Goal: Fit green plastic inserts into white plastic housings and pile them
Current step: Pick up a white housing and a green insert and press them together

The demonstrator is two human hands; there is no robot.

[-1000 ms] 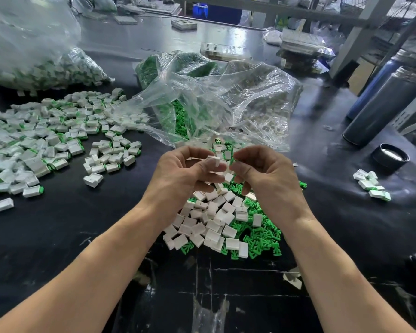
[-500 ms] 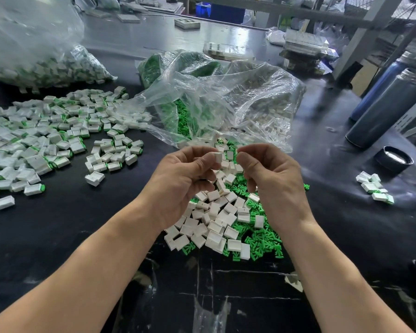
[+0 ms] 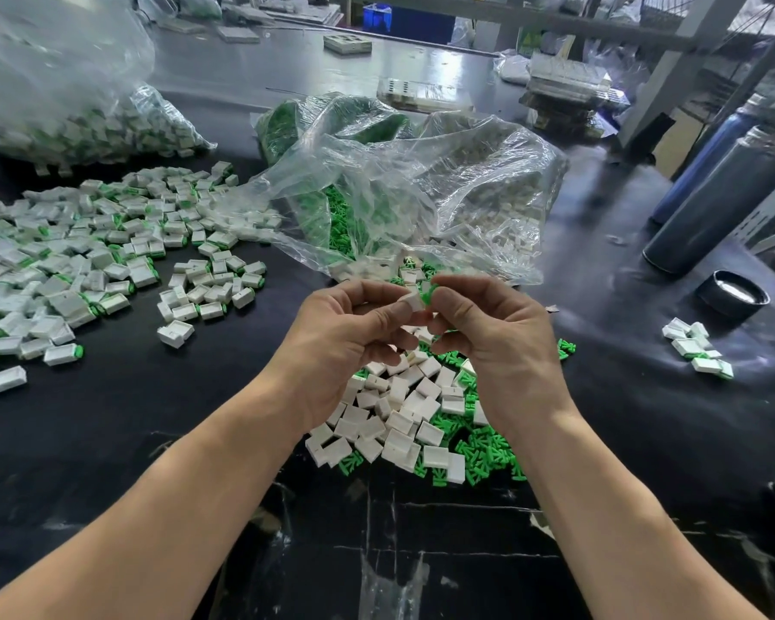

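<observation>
Mid-frame: left hand (image 3: 345, 337) pinching white housing (image 3: 411, 301), right hand (image 3: 488, 324) pinching green insert (image 3: 427, 294), seemingly at its mouth. Next: pressing home, then tossing onto finished pile (image 3: 86, 257), left of frame.

The tabletop (image 3: 108, 431) you worked on was glossy black, streaked with pale scuffs near your forearms. Just beyond your wrists on it lay a heap of white housings (image 3: 394, 422) mixed with bright green inserts (image 3: 479, 458). The housing (image 3: 411, 301) your left hand (image 3: 345, 342) pinched was white, and the insert (image 3: 427, 292) at your right hand (image 3: 493, 333) was the same vivid green. Left of that heap, the assembled pieces (image 3: 86, 261) showed white with green ends. Behind the heap, the clear bags (image 3: 421, 181) showed green and off-white through the film. Right of the heap stood dark grey and blue cylinders (image 3: 725, 190) and a black cap (image 3: 734, 297) with a silvery inside. Far behind the heap sat a blue crate (image 3: 376, 17).
</observation>
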